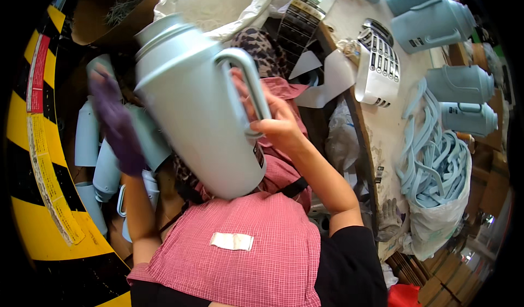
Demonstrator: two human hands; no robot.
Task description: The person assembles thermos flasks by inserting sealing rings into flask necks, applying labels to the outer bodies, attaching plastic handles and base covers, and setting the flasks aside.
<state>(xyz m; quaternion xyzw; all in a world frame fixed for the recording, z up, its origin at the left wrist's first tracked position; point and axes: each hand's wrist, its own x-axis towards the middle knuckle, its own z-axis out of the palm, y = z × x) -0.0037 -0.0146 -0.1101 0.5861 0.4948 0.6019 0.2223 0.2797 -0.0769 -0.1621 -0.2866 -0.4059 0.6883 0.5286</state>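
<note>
While handles (436, 165) fill a bag (441, 222), the right hand (279, 122) grips a jug (188, 102).

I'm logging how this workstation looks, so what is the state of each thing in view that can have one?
Large light-blue jug: tilted, handle fitted
Right hand: gripping the handle
Left hand: purple-gloved, open, blurred
White bag at top: open
Cardboard box, upper left: open
Bag of blue strips: open, heaped full
White label sheet: curled
Grey glove: unworn

Worktable (380, 137) bright, left side dimmer; left hand (116, 118) motion-blurred; fisheye edges bent, corners black
</note>
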